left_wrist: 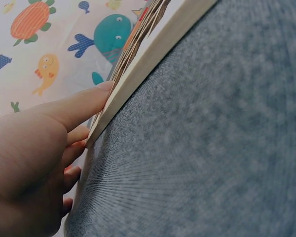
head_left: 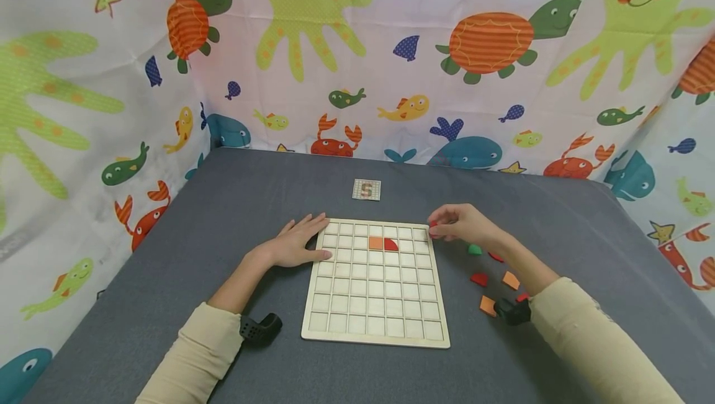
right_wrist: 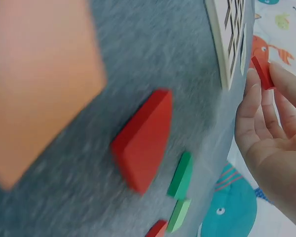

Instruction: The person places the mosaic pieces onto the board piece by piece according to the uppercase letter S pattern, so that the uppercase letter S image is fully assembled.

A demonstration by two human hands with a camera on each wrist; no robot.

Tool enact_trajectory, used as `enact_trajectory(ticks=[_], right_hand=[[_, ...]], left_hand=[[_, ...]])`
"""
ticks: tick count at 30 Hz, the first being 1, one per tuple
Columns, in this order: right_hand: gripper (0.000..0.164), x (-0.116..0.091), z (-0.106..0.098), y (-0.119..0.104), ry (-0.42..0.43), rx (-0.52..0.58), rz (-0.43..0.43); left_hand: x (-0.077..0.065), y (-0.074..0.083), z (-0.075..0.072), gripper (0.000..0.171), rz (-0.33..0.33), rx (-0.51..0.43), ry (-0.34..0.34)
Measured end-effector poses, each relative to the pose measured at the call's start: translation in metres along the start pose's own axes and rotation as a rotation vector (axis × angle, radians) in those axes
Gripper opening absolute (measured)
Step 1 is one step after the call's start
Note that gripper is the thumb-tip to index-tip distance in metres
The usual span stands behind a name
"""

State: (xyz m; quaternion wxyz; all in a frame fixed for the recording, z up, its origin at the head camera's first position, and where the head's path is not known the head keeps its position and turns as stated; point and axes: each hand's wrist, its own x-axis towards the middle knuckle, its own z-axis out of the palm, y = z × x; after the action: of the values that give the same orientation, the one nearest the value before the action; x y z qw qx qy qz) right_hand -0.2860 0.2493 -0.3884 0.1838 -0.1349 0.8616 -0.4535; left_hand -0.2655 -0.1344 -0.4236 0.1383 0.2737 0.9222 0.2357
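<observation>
A wooden grid board [head_left: 375, 283] lies flat on the grey surface, with an orange square tile [head_left: 376, 242] and a red quarter-round tile [head_left: 390, 244] side by side in its second row. My left hand [head_left: 296, 244] rests at the board's upper left corner, fingers extended; its thumb [left_wrist: 91, 104] touches the board's edge in the left wrist view. Just off the upper right corner, my right hand [head_left: 459, 224] pinches a red tile [right_wrist: 263, 72] between thumb and fingers. The fingers partly cover that tile in the head view.
Right of the board lie loose tiles, among them a green one [head_left: 474, 249], a red one [head_left: 478, 278] and orange squares [head_left: 511, 280]. A small card [head_left: 366, 190] with an S-shaped pattern lies behind the board. A printed curtain [head_left: 346, 50] surrounds the surface.
</observation>
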Motion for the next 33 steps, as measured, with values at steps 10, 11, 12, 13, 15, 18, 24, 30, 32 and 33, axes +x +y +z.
enact_trajectory(ticks=[10, 11, 12, 13, 15, 18, 24, 30, 32, 33], right_hand=[[0.025, 0.017, 0.021, -0.019, -0.02, 0.013, -0.062], [0.025, 0.019, 0.023, -0.022, -0.021, 0.011, -0.068], [0.024, 0.021, 0.025, -0.023, -0.026, 0.012, -0.073], [0.024, 0.022, 0.027, -0.025, -0.032, 0.013, -0.079], [0.023, 0.026, 0.031, -0.028, -0.041, 0.017, -0.091], [0.024, 0.031, 0.037, -0.032, -0.064, 0.027, -0.11], [0.024, 0.04, 0.046, -0.036, -0.086, 0.015, -0.142], [0.025, 0.048, 0.056, -0.042, -0.092, -0.018, -0.16], [0.024, 0.05, 0.06, -0.044, -0.094, -0.028, -0.165], [0.024, 0.051, 0.062, -0.045, -0.095, -0.036, -0.169]], left_hand=[[0.0, -0.002, 0.0, 0.08, 0.006, -0.006, -0.009], [0.0, -0.003, 0.001, 0.08, 0.006, -0.005, -0.009], [0.0, -0.003, 0.001, 0.08, 0.007, -0.003, -0.011], [0.001, -0.003, 0.001, 0.08, 0.007, -0.001, -0.012], [0.001, -0.003, 0.0, 0.08, 0.004, 0.001, -0.012], [0.0, -0.003, 0.0, 0.081, 0.002, 0.002, -0.011], [0.001, -0.002, 0.0, 0.081, 0.007, -0.001, -0.011], [0.001, -0.004, 0.0, 0.081, 0.019, -0.009, -0.005], [0.001, -0.006, 0.001, 0.082, 0.021, -0.007, -0.003], [0.001, -0.006, 0.001, 0.082, 0.02, -0.006, -0.004]])
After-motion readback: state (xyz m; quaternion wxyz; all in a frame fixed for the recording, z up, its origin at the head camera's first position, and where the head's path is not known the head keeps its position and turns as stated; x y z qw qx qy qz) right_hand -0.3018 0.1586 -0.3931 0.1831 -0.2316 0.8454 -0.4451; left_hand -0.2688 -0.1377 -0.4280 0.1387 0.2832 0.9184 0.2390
